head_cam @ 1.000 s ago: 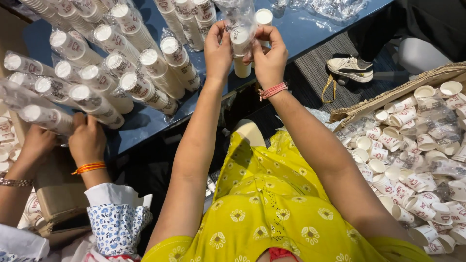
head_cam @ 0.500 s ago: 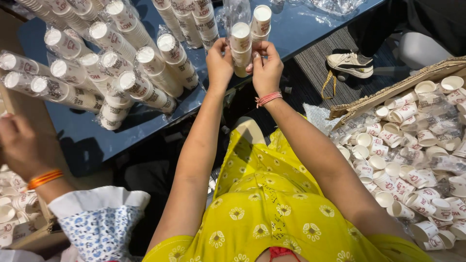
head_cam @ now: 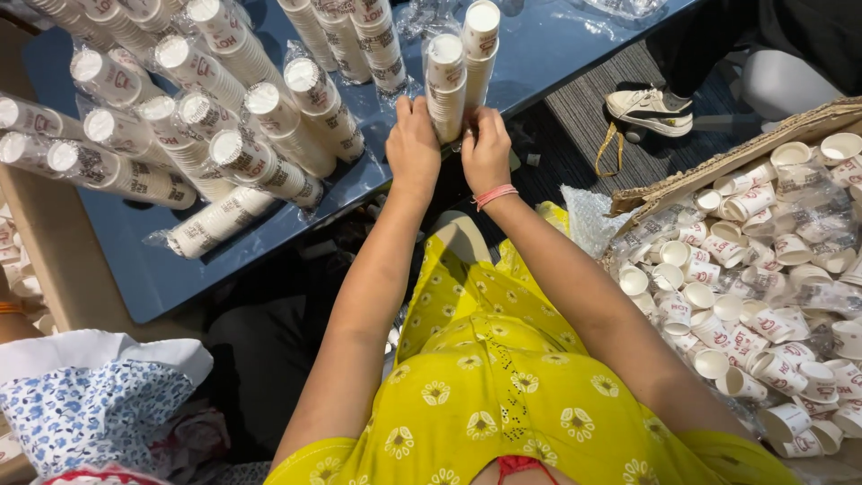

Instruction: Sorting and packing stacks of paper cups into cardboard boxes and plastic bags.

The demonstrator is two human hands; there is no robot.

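Two upright stacks of paper cups (head_cam: 460, 76) stand at the near edge of the blue desk (head_cam: 557, 45), approx. centre of view. Left hand (head_cam: 413, 148) has its grip curled around the base of the left stack, fingers pressed on it. Right hand (head_cam: 485, 153), w/ pink wristband (head_cam: 496, 195), has its grip closed around the base of the right stack. Fingertips hidden behind the cups, so exact pinch is hard to tell. Left on the desk: many wrapped cup sleeves (head_cam: 180, 117) lying down, some cut off at the far and left edges. Right: cardboard box (head_cam: 718, 171) holding loose cups (head_cam: 754, 305), plastic film over part. Far right, a shoe (head_cam: 648, 106) on the floor.
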